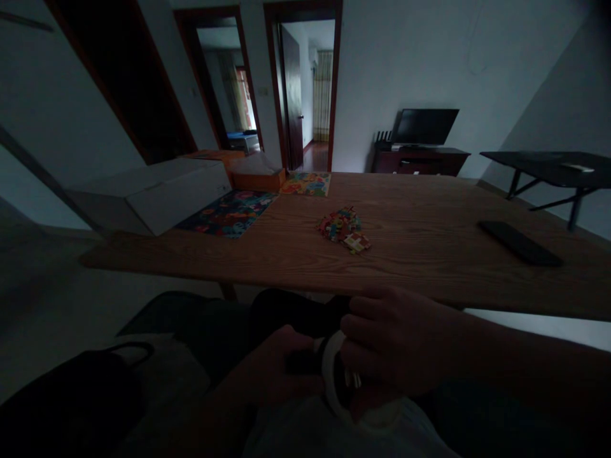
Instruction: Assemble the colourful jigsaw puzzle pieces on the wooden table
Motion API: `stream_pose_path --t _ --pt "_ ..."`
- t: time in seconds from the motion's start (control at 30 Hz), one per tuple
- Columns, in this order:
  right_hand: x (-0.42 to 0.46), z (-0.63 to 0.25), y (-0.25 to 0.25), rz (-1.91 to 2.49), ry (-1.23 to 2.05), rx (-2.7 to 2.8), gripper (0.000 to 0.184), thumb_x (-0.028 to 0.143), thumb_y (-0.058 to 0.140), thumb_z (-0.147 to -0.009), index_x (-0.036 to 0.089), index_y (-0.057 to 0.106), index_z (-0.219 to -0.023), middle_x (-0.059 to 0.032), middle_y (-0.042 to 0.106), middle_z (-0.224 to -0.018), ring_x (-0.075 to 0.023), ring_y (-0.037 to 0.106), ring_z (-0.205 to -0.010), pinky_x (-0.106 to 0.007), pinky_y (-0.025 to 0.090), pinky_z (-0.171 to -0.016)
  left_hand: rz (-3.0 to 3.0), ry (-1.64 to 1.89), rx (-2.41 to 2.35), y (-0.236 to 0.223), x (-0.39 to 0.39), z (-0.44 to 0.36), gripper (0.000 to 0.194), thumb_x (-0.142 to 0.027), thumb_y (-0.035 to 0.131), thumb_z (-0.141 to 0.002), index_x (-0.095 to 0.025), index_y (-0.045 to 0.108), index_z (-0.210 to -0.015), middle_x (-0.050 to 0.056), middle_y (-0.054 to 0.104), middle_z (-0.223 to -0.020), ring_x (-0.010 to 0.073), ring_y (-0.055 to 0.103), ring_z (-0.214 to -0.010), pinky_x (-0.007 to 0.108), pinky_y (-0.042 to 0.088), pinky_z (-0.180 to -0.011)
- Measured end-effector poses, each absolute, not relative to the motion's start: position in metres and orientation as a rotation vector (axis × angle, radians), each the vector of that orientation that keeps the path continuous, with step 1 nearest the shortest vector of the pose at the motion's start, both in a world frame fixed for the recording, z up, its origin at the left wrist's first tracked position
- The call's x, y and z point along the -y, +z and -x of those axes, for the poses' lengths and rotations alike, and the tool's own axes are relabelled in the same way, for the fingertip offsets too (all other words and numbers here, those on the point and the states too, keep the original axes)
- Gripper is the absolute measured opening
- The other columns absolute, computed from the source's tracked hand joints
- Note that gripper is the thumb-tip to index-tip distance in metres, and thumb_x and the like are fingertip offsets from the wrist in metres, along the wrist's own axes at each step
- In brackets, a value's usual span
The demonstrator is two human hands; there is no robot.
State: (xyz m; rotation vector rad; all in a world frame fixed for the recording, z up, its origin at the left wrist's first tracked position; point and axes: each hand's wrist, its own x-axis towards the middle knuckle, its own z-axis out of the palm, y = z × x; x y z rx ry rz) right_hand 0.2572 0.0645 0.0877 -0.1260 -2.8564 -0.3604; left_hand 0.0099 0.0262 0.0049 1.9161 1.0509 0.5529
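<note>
Low in the dim view, my left hand (pixel 286 366) is closed around the dark side part of a white, round-rimmed item (pixel 329 366). Its kind is hard to make out in the poor light; the inside looks dark with small bright spots. My right hand (pixel 389 340) is closed with curled fingers over the item's right side and opening, and covers much of it. Both hands are in front of my lap, below the table's near edge. On the tabletop beyond them lies a small heap of colourful jigsaw puzzle pieces (pixel 341 224), with a few joined pieces (pixel 357 242) at its near side.
The wooden table (pixel 420 219) spans the view. Two colourful picture sheets (pixel 233 213) (pixel 305 184), a long white box (pixel 176 191) and an orange box (pixel 258 180) lie on its left. A flat black object (pixel 520 243) is at the right. A dark folding table (pixel 548 166) stands beyond.
</note>
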Motion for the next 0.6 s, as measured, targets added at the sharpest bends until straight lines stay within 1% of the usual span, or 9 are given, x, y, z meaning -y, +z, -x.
stream_pose_path --t 0.1,0.2,0.33,0.5,0.57,0.6 --pt "-0.06 -0.252 0.093 0.071 -0.342 2.885 0.047 0.062 0.045 -0.102 0.021 0.063 -0.088 -0.0015 0.061 -0.071 -0.0157 0.047 -0.06 -0.034 0.022 -0.055 -1.908 0.493 -0.99 0.004 -0.026 -0.008 0.054 -0.074 0.068 -0.077 -0.022 0.078 -0.09 0.0 0.063 -0.077 0.0154 0.05 -0.073 0.026 0.046 -0.072" --pt "-0.055 -0.249 0.093 0.116 -0.287 2.909 0.041 0.055 0.048 -0.104 0.021 0.063 -0.085 -0.0005 0.061 -0.067 -0.0153 0.048 -0.058 -0.034 0.022 -0.054 -1.887 0.525 -1.108 -0.011 -0.023 -0.003 0.061 -0.077 0.072 -0.07 -0.021 0.077 -0.092 0.001 0.065 -0.085 0.0169 0.052 -0.079 0.028 0.047 -0.077" --pt "-0.058 -0.249 0.085 0.292 -0.195 2.955 0.036 0.048 0.051 -0.104 0.021 0.063 -0.084 0.0 0.063 -0.065 -0.0151 0.05 -0.057 -0.034 0.023 -0.053 -1.741 0.565 -1.219 -0.035 -0.017 -0.004 0.063 -0.075 0.074 -0.068 -0.019 0.076 -0.098 0.004 0.067 -0.093 0.0202 0.057 -0.085 0.03 0.05 -0.081" --pt "-0.08 -0.255 0.077 0.522 -0.01 2.989 0.028 0.039 0.05 -0.105 0.02 0.064 -0.09 -0.0009 0.067 -0.074 -0.0147 0.053 -0.06 -0.033 0.03 -0.056 -1.558 0.712 -1.449 -0.052 -0.013 -0.019 0.061 -0.068 0.074 -0.071 -0.019 0.074 -0.108 0.01 0.07 -0.11 0.0295 0.062 -0.103 0.043 0.051 -0.097" --pt "-0.086 -0.258 0.076 0.586 0.099 2.946 0.026 0.037 0.05 -0.105 0.02 0.063 -0.089 -0.0017 0.066 -0.077 -0.0152 0.055 -0.066 -0.032 0.035 -0.06 -1.515 0.741 -1.511 -0.051 -0.013 -0.025 0.06 -0.065 0.073 -0.072 -0.018 0.073 -0.111 0.011 0.07 -0.113 0.0315 0.062 -0.107 0.045 0.052 -0.097" --pt "-0.087 -0.259 0.076 0.616 0.141 2.896 0.026 0.036 0.051 -0.105 0.019 0.062 -0.089 -0.0027 0.066 -0.08 -0.016 0.056 -0.07 -0.032 0.038 -0.064 -1.511 0.75 -1.521 -0.05 -0.013 -0.027 0.058 -0.063 0.073 -0.074 -0.018 0.073 -0.111 0.01 0.071 -0.111 0.0315 0.062 -0.107 0.044 0.053 -0.095"
